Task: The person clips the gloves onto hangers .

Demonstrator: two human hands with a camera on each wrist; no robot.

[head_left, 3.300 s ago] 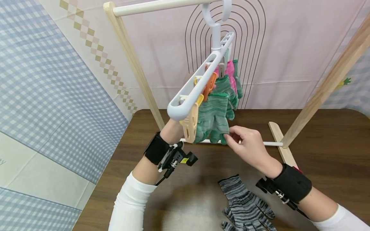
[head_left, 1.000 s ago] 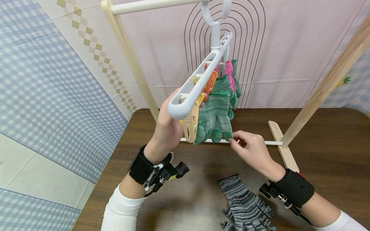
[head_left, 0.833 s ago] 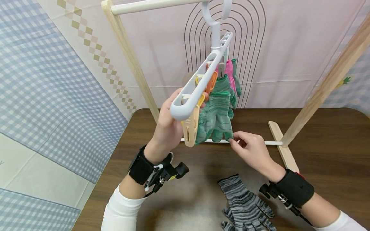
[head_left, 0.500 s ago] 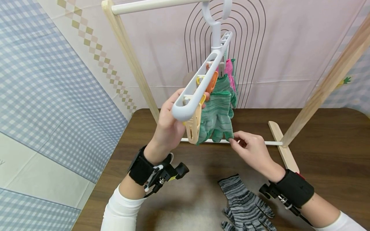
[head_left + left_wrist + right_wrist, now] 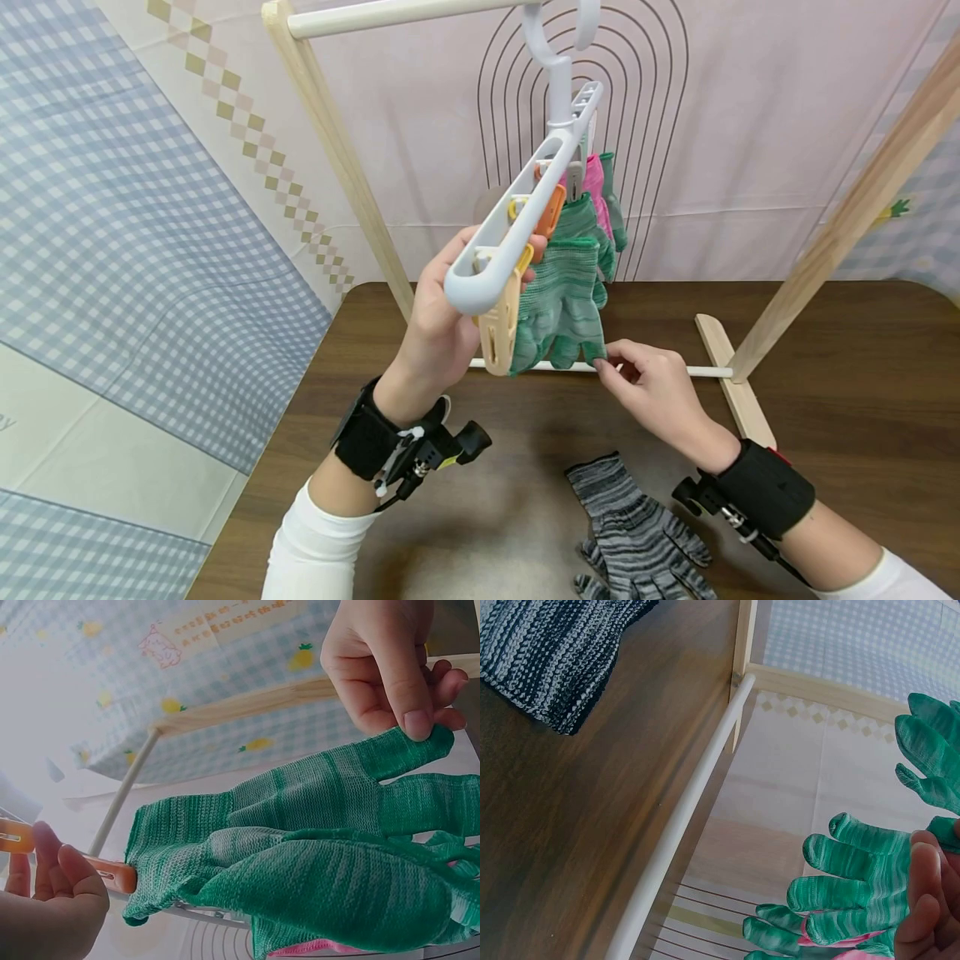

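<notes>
A green knitted glove [image 5: 562,292] hangs by its cuff near the front end of a white hanger [image 5: 525,208]. My right hand [image 5: 652,383] pinches the tip of one finger of this glove, drawing the glove out sideways in the left wrist view. Behind the hanger's near end, my left hand [image 5: 442,308] has its fingers curled on an orange clothespin [image 5: 116,875] at the cuff; the hanger hides part of this hand in the head view. A cream clothespin [image 5: 498,329] dangles in front of the left fingers. More green gloves and a pink one [image 5: 596,187] hang farther back.
A grey-and-black striped glove [image 5: 637,525] lies on the brown table [image 5: 847,417]. The hanger hooks over the top bar [image 5: 405,15] of a wooden rack, whose right post [image 5: 847,208] and low white bar [image 5: 705,372] stand behind my right hand.
My left hand has come down and left from its earlier reach behind the hanger, its fingers now at the clothespins. The hanger's near end has swung slightly right. My right hand keeps its pinch.
</notes>
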